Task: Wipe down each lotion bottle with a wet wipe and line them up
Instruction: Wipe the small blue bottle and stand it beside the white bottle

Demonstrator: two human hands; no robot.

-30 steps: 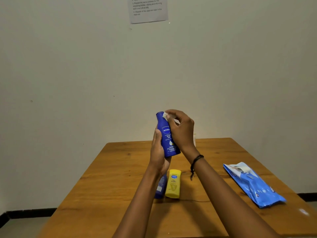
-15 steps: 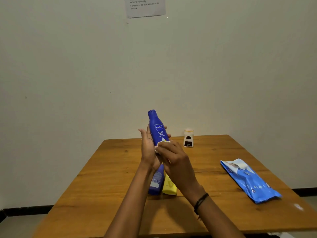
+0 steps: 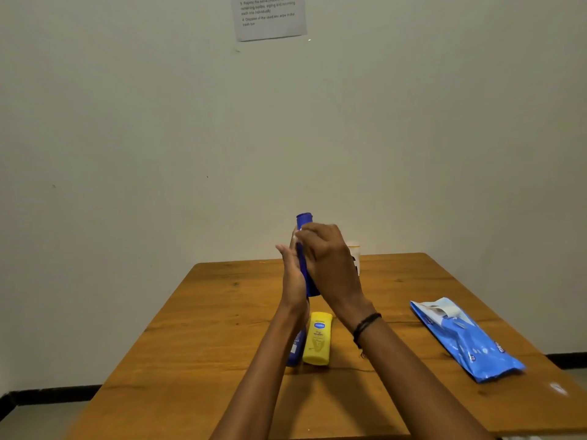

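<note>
Right hand (image 3: 330,265) slid back up blue bottle (image 3: 304,221), wipe (image 3: 296,238) barely showing; left hand (image 3: 293,274) clamps the body. Rotate bottle while wiping, cover cap too.

I am holding a dark blue lotion bottle (image 3: 304,249) upright between my hands, cap up. A yellow bottle (image 3: 317,338) is lying flat below my wrists, with another blue bottle (image 3: 293,349) lying just beside it, partly hidden.
</note>
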